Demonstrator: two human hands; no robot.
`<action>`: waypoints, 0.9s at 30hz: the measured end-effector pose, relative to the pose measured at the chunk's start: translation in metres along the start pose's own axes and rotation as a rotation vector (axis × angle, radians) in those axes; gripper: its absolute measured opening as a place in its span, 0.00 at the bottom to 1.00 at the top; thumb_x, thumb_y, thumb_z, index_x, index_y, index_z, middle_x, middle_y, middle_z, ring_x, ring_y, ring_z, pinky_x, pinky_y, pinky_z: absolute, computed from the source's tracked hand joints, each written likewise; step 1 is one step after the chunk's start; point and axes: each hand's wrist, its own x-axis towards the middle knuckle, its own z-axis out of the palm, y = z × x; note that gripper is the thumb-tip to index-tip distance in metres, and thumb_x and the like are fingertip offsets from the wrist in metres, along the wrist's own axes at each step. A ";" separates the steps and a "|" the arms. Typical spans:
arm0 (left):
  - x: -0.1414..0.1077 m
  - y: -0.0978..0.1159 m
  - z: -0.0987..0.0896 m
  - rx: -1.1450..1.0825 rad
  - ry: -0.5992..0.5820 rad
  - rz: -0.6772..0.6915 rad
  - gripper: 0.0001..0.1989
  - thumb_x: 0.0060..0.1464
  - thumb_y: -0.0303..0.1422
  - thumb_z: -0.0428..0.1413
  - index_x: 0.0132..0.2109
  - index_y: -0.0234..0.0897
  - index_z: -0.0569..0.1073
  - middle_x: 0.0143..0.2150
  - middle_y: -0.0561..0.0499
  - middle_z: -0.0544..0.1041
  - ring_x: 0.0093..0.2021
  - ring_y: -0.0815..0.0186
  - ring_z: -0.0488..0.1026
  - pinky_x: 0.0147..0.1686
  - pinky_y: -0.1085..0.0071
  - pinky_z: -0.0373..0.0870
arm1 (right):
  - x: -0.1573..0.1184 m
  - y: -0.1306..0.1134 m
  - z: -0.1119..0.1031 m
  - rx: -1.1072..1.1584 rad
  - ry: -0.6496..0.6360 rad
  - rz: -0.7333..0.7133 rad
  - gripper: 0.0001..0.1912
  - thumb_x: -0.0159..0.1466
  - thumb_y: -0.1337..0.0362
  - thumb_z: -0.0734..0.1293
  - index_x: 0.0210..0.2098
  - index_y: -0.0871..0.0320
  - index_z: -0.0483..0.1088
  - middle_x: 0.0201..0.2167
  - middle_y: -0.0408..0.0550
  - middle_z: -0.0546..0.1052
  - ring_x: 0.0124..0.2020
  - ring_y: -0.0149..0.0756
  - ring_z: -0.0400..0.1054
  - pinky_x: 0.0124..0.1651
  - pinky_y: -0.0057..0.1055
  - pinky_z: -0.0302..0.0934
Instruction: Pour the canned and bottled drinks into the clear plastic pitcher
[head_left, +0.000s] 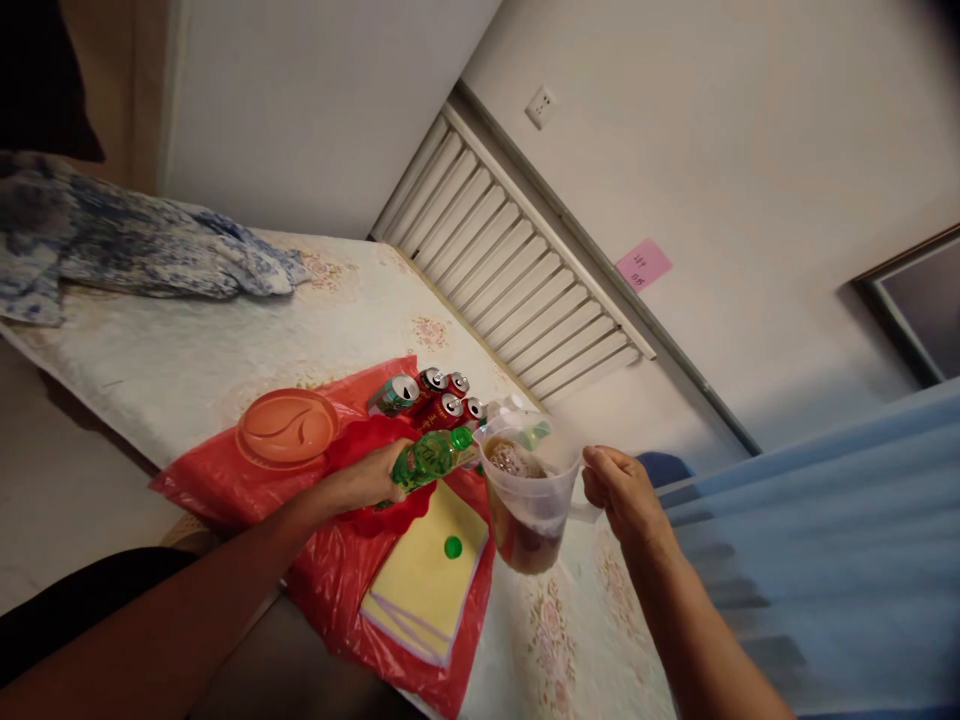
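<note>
My left hand is wrapped round a green soda bottle, tilted so that its uncapped neck points at the rim of a clear plastic measuring jug. Brown, foamy liquid fills part of the jug. By its handle, at the right side, my right hand grips the jug above the table. A green bottle cap lies on a folded yellow cloth below. Behind the bottle stand several opened drink cans, among them a green can and a red can.
A red plastic sheet covers part of the flowered tablecloth. On it are an orange divided plate and a scalloped red dish. Crumpled patterned fabric lies far left. A radiator and blue curtain border the table.
</note>
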 end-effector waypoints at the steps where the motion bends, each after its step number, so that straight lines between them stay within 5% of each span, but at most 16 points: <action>1: 0.000 0.000 0.000 0.012 0.007 -0.004 0.27 0.34 0.27 0.56 0.47 0.38 0.67 0.35 0.53 0.72 0.32 0.63 0.69 0.25 0.72 0.59 | 0.000 -0.001 0.000 -0.004 -0.001 0.002 0.29 0.56 0.45 0.73 0.15 0.54 0.58 0.10 0.33 0.54 0.14 0.23 0.43 0.18 0.26 0.39; 27: 0.003 -0.005 -0.001 0.038 -0.014 -0.036 0.32 0.33 0.27 0.55 0.51 0.36 0.66 0.36 0.54 0.72 0.33 0.65 0.69 0.26 0.73 0.59 | 0.005 -0.006 0.001 -0.056 -0.057 0.027 0.28 0.58 0.46 0.71 0.17 0.53 0.54 0.11 0.33 0.53 0.15 0.22 0.42 0.18 0.26 0.39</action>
